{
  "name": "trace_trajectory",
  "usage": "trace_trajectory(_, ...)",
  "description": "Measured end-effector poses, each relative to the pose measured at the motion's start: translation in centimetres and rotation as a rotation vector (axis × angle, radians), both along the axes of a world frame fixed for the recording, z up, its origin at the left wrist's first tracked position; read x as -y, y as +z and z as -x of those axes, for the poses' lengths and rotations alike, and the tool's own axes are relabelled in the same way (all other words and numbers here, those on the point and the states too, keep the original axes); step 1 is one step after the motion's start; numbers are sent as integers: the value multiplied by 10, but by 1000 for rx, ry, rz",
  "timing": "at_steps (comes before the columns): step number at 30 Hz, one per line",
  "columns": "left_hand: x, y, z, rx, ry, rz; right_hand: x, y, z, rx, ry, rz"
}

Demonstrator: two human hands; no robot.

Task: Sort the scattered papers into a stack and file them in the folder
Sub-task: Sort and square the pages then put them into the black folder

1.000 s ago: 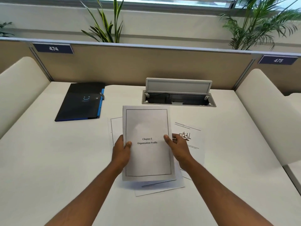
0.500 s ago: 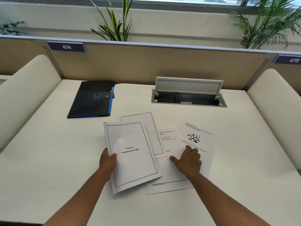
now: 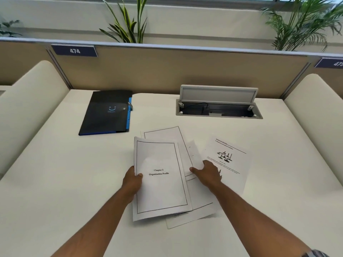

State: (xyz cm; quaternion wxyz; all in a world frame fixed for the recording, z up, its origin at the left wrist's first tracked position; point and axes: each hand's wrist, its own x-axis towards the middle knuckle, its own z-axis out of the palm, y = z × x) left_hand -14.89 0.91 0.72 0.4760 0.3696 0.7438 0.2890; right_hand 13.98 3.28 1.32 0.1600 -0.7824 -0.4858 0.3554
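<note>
Nearest, the left hand grips the "Chapter 2 Organization Profile" sheet at its left edge, thumb on top and the other fingers beneath, probably so this page can serve as the top of the stack. The right hand lies flat with its fingers spread on the loose sheets just right of it, seemingly to draw them in under the held page. It grips nothing. Under its fingertips lies the diagram sheet, and a bordered sheet shows behind. Farther off, at the table's left rear, the black folder lies closed, well apart from both hands.
</note>
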Motion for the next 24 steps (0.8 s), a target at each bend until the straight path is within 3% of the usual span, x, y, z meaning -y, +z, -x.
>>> trace_trajectory(9,-1,-5,7,66,3,-4,-2,-9,-4,-80,-24,-14)
trace_trajectory(19,-7,-9,23,57,191,-36,4,12,-72,-412,-273,-128)
trace_trajectory(24,-13,-6,32,-39,215,-73,-2,25,-102,-544,-352,-180)
